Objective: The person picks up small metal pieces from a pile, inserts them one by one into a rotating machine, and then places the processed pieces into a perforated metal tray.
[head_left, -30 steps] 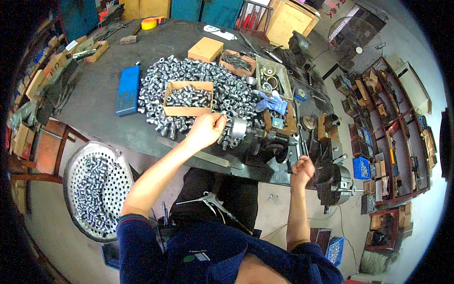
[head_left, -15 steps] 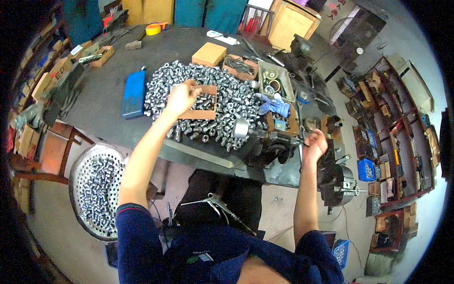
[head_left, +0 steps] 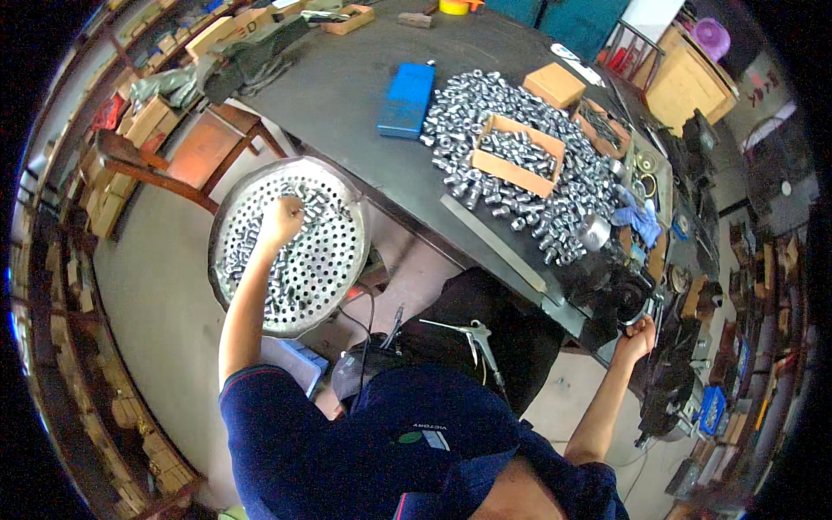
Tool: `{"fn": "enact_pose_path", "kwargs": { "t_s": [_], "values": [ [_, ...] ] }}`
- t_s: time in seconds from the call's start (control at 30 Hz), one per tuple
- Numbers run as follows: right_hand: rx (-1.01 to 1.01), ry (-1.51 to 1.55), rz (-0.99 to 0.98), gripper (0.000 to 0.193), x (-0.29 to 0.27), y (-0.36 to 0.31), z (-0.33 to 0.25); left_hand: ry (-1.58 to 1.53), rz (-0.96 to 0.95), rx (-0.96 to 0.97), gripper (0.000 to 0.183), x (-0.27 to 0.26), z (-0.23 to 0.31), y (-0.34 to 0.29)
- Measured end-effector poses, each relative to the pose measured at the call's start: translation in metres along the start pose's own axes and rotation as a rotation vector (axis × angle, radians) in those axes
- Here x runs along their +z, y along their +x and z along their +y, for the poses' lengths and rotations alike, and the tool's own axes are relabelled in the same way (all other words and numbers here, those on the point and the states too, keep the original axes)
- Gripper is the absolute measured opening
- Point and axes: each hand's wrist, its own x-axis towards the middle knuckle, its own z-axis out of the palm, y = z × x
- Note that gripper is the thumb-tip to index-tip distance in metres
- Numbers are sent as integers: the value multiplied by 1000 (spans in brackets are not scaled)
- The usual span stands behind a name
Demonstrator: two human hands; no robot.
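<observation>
My left hand (head_left: 282,222) is over a round perforated metal tray (head_left: 342,251), among short silver metal fittings (head_left: 286,276). Its fingers are curled closed, and whatever lies inside them is hidden. At the table's right front corner, my right hand (head_left: 637,339) is closed beside a dark metal vise-like fixture (head_left: 620,290). A thin bright rod passes by its fingers; what they grip is not clear. On the table lies a big heap of silver threaded fittings (head_left: 468,113), with an open cardboard box (head_left: 542,185) of the same parts resting in it.
A blue flat case (head_left: 406,100) lies left of the heap, and a closed cardboard box (head_left: 555,85) behind it. A blue glove (head_left: 637,217) is near the fixture. An air blow gun (head_left: 475,334) lies over my lap. A wooden chair (head_left: 204,156) stands beyond the tray.
My left hand has moved from the cardboard box on the heap down and left to the perforated tray. The view has swung left. My right hand stays by the fixture, still closed.
</observation>
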Motion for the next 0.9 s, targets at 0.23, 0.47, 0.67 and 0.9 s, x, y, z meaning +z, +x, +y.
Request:
{"fn": "enact_pose_path", "kwargs": {
  "t_s": [0.23,0.47,0.67,0.9],
  "values": [
    [54,30,-6,15,-2,3,-4,449,-9,-213,21,36,-4,-10],
    [49,-9,-22,17,-5,-3,-3,536,-86,-171,25,40,-7,-11],
    [86,19,-7,19,-9,-3,-5,126,-24,-207,16,26,-9,-11],
    [85,30,-54,21,-11,-2,-4,257,-91,-215,21,33,-14,-20]
  ]
}}
